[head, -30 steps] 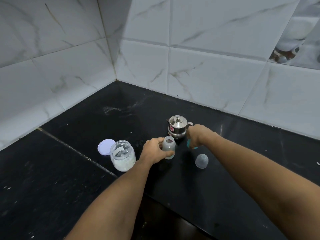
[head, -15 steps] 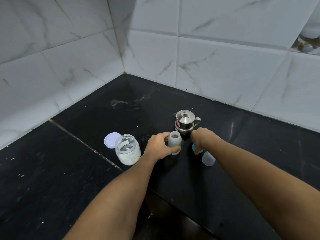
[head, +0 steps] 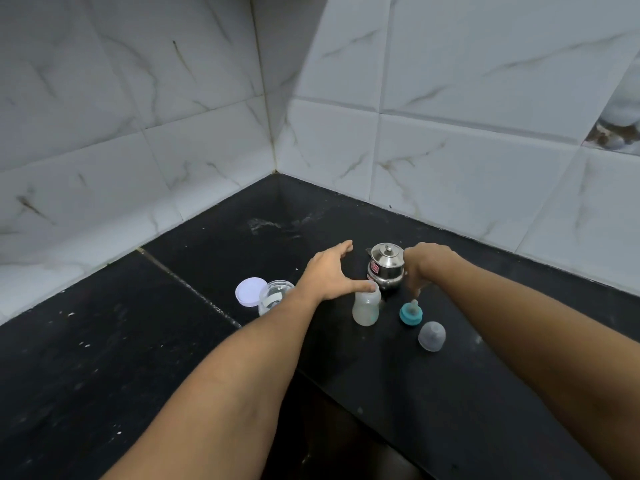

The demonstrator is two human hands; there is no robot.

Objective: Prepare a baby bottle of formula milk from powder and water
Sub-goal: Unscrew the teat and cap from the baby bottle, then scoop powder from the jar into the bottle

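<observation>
Both hands (head: 329, 271) open above uncapped bottle (head: 365, 308), kettle (head: 386, 263) behind

place: home kitchen | cues: black stone counter (head: 194, 341), marble-look wall tiles (head: 450, 168), steel kettle (head: 386, 268)

Both bare forearms reach forward side by side, the left hand (head: 329, 271) spread open with palm down, fingers (head: 341, 247) stretched ahead and thumb pointing toward the right hand (head: 424, 263), which hangs bent at the wrist with its fingertips (head: 414, 292) drooping downward, holding nothing.
</observation>
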